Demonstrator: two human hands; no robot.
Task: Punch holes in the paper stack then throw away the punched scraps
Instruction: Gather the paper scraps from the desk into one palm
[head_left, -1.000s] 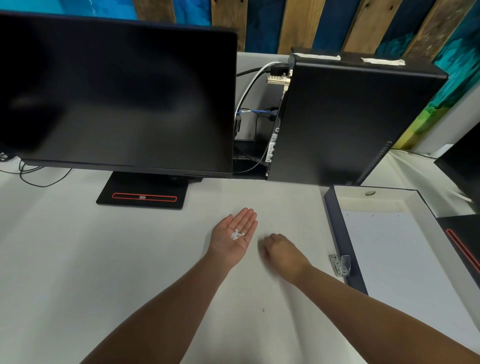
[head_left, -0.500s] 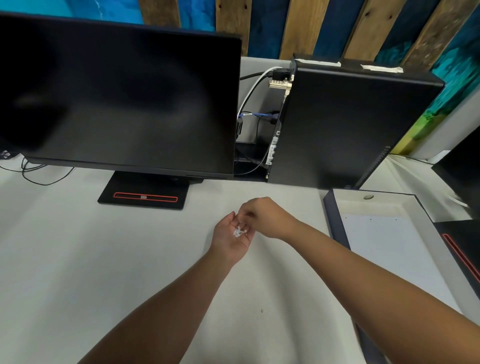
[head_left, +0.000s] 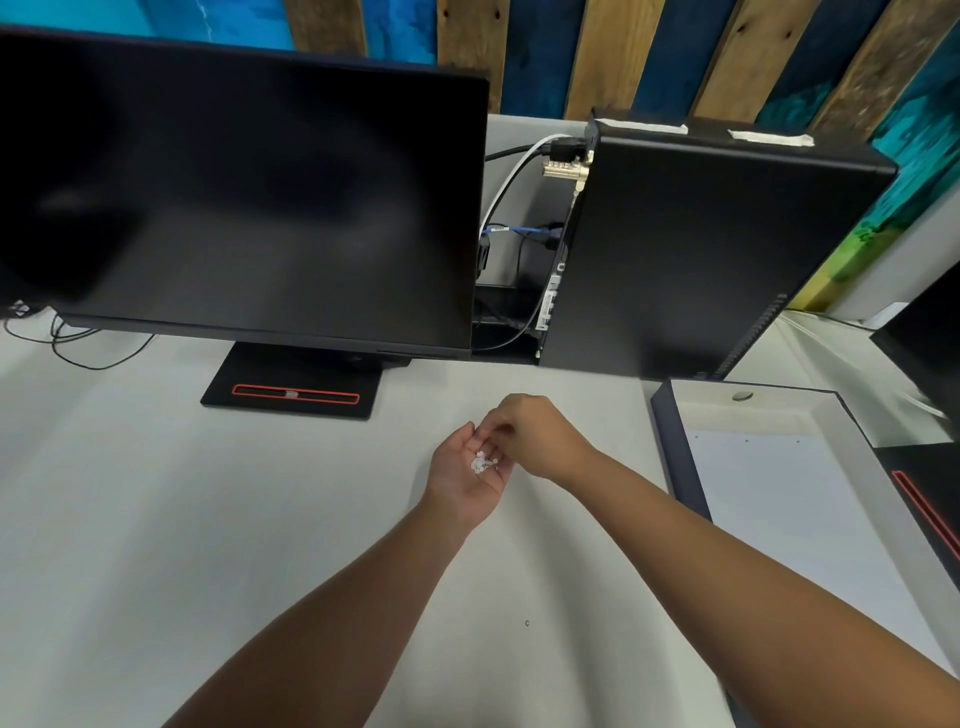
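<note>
My left hand (head_left: 457, 486) lies palm up over the white table (head_left: 156, 519), cupped around a small heap of white punched scraps (head_left: 482, 462). My right hand (head_left: 537, 431) hovers over the left fingers, its fingertips curled together just above the scraps; whether they pinch a scrap is hidden. The white paper stack (head_left: 779, 514), with small holes near its top edge, lies in an open dark folder (head_left: 675, 452) at the right. My right forearm covers the folder's lower left edge.
A large black monitor (head_left: 234, 197) on a stand (head_left: 291, 387) fills the back left. A black computer tower (head_left: 701, 249) with cables (head_left: 511, 182) stands behind my hands. Another black base with a red line (head_left: 930, 509) is at the right edge. A tiny speck (head_left: 527, 622) lies on the table.
My right hand rose from the table beside the left palm to above the left fingers a second ago and has stayed there. The left palm kept still and curled a little.
</note>
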